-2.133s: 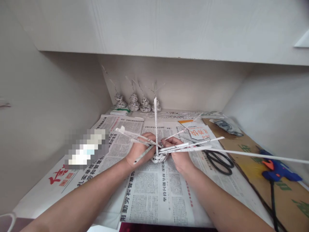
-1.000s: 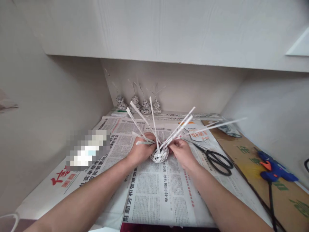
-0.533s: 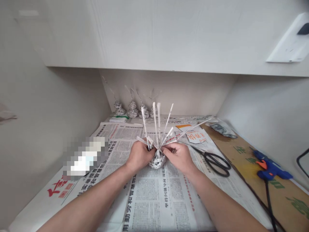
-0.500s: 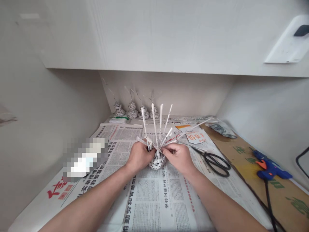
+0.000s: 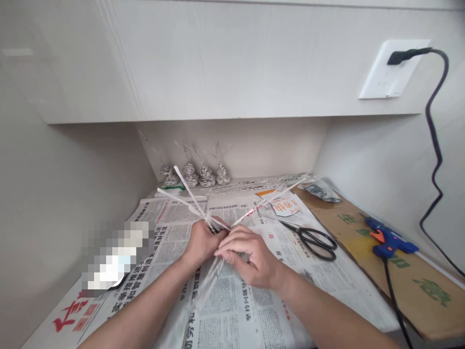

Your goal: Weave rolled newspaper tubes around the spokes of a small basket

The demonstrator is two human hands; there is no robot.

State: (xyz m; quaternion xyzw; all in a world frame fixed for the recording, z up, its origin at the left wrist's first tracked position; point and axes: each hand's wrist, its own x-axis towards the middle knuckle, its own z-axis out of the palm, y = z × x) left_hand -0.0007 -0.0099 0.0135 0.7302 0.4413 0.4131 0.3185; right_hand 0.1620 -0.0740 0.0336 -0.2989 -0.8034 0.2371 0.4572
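Observation:
My left hand is closed around a small woven newspaper piece that is almost wholly hidden by my fingers. Rolled paper strips stick out from it to the upper left, and one long strip runs to the upper right. My right hand is closed at the piece, thumb and fingers pinching paper strips. Below my fingers, several strips point toward me, smeared by motion. Both hands are just above newspaper sheets spread over the surface.
Black-handled scissors and a printed card lie to the right. A blue glue gun rests on cardboard, its black cord trailing forward. Woven gourd-shaped pieces stand at the back, beside loose paper rolls. A plugged-in cord hangs right.
The strips that stood upright now fan out to the sides and toward me. My right hand has moved in front of the woven piece, which has become hidden. The view has shifted right.

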